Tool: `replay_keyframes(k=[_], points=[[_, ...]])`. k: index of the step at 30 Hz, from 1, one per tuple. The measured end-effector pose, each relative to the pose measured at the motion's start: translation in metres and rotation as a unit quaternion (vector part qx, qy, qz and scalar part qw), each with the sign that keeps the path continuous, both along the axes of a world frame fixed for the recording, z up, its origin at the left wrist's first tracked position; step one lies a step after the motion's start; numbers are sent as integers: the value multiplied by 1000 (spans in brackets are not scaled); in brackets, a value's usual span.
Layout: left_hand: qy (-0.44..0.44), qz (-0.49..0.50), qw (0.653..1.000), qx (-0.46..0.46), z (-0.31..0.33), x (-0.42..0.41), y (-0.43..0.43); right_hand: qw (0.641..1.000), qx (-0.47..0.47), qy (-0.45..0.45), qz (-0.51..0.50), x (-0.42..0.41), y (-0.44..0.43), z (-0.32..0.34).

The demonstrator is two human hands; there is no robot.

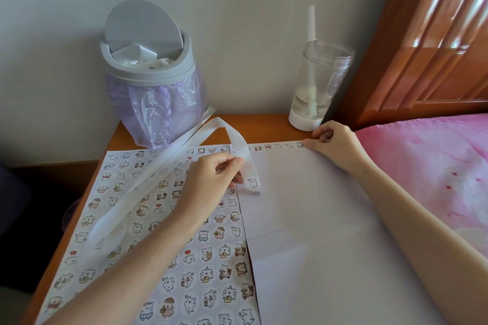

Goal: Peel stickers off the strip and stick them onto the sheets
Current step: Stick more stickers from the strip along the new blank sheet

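A long white backing strip [232, 137] loops over the table, and its free end carries a bear sticker [252, 182]. My left hand [211, 179] pinches the strip just left of that sticker. The left sheet [163, 219] is covered with rows of small cartoon stickers. The right sheet [317, 219] is plain white except for a row of stickers along its top edge [277, 145]. My right hand [335, 142] presses a curled fingertip on the sheet's top right corner, at the last sticker in that row.
A grey desktop bin [148, 60] with a purple liner stands at the back left, against the wall. A clear tumbler [319, 87] with a straw stands at the back right. A pink pillow [435, 166] and wooden headboard [435, 34] border the table's right side.
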State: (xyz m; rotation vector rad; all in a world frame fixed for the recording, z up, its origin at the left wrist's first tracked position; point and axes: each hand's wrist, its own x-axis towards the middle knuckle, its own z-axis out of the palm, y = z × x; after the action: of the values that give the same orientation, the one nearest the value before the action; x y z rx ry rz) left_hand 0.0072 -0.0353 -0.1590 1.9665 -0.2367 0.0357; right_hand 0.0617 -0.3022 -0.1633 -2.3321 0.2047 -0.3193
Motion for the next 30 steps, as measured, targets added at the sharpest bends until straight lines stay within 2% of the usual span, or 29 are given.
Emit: replay_keyframes(k=[5,10,13,17,26,30], points=[[15,9,999,-38,2,0,-1,999,-29,-18,-12,-3,2,1],[23,32,991,-127,7,2,1,997,15,-71,6,-20,25,12],[12,40,988,-148,8,1,-1,987,76,-89,107,-45,62,31],[8,42,984,-174,9,1,-1,974,25,-43,220,-70,99,38],[37,7,980,-196,10,-1,-1,974,118,-41,190,-69,105,29],[35,-20,986,-163,10,-3,-1,970,143,-50,189,-71,105,31]])
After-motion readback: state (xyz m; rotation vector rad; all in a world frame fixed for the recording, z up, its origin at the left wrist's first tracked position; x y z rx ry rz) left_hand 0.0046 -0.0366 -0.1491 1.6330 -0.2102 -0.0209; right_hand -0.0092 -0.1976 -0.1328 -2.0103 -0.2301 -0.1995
